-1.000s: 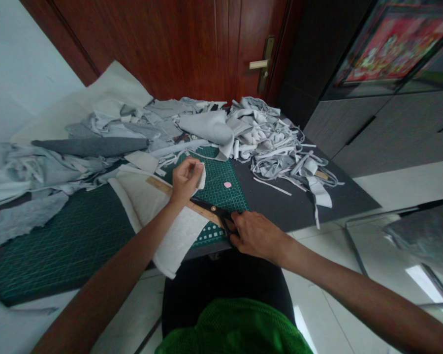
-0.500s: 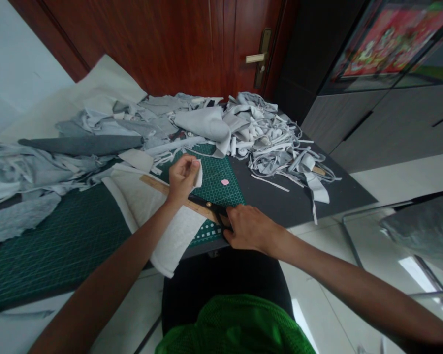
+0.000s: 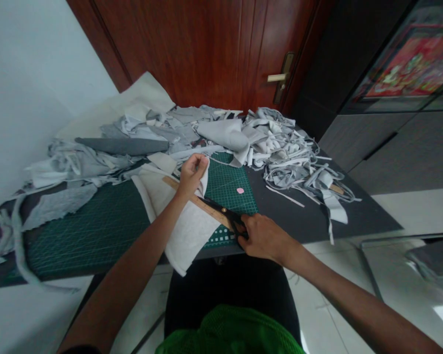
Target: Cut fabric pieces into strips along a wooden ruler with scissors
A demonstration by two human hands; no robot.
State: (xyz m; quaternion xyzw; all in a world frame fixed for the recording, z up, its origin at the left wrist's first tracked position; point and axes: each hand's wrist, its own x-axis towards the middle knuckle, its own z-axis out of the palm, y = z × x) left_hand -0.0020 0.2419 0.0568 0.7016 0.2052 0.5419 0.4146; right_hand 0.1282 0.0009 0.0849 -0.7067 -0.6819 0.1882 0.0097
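My left hand [image 3: 192, 173] pinches the raised edge of a white piece of fabric [image 3: 197, 228], lifting it off the cutting mat. Across that fabric lies a wooden ruler [image 3: 214, 211], partly covered by my left wrist. My right hand [image 3: 260, 233] is closed around the handles of black scissors [image 3: 227, 212]. Their blades point left along the ruler toward the lifted fabric, and the tips are hidden near my left hand. How far the blades are parted cannot be made out. A small pink disc [image 3: 240, 191] rests on the green cutting mat [image 3: 227, 179].
Grey fabric scraps [image 3: 133, 132] are heaped along the back of the dark table [image 3: 280, 196]. A tangled pile of fabric strips [image 3: 280, 142] sits at the back right. Behind stands a wooden door [image 3: 206, 54]; a grey cabinet [image 3: 406, 152] is at right.
The whole scene has shifted rightward and slightly down in view as the camera turned left. Both hands keep their hold on the fabric and the scissors.
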